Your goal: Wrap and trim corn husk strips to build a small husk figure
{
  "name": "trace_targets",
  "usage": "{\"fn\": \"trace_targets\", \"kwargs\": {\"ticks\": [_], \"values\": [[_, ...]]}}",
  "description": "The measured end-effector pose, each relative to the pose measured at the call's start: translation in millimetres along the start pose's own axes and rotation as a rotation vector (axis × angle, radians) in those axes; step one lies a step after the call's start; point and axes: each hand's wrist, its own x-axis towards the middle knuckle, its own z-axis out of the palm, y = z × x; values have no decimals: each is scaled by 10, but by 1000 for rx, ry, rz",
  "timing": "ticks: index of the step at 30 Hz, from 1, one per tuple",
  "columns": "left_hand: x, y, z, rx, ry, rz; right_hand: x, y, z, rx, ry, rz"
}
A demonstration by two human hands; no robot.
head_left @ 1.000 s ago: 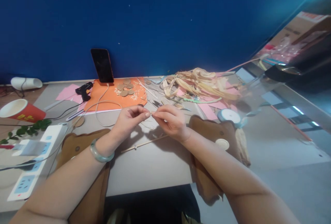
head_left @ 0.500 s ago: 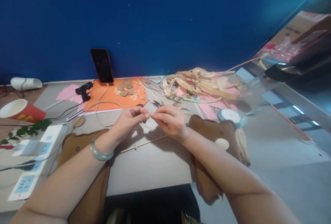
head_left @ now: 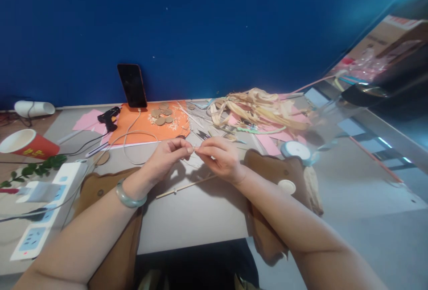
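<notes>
My left hand (head_left: 170, 155) and my right hand (head_left: 220, 157) meet fingertip to fingertip above the table. Each is closed in a pinch on something tiny and pale that I cannot make out. Thin strands seem to hang below the fingers. A thin wooden stick (head_left: 187, 186) with a small pale bit on it lies on the table under my hands, its right end hidden by my right hand. Just beyond the fingers lie dark-tipped pliers or snips (head_left: 202, 135), partly covered. My forearms rest over two brown cushions, the left one (head_left: 100, 192) and the right one (head_left: 267, 174).
Behind, a phone (head_left: 132, 85) leans on the blue partition (head_left: 207, 31). Orange paper (head_left: 123, 125) holds several round discs. A glue gun (head_left: 109, 118), red paper cup (head_left: 42, 145) and power strip (head_left: 50, 212) stand left. Pale raffia-like strips (head_left: 257, 105) and a ribbon roll (head_left: 296, 150) lie right.
</notes>
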Motion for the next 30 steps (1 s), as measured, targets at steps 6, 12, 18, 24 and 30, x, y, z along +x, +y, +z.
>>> {"fn": "trace_targets", "kwargs": {"ticks": [6, 12, 18, 24, 30], "values": [[-12, 22, 7, 4, 8, 0, 8, -5, 3, 78, 19, 49], [-10, 6, -7, 22, 8, 10, 23, -33, -11, 114, 20, 110], [-15, 13, 35, 86, 125, 83, 26, -116, -43, -48, 172, 169], [-31, 25, 86, 172, 182, 174, 17, -115, 5, 111, 72, 188], [-46, -9, 79, 293, 205, 272, 5, -116, 26, 149, 15, 256]]}}
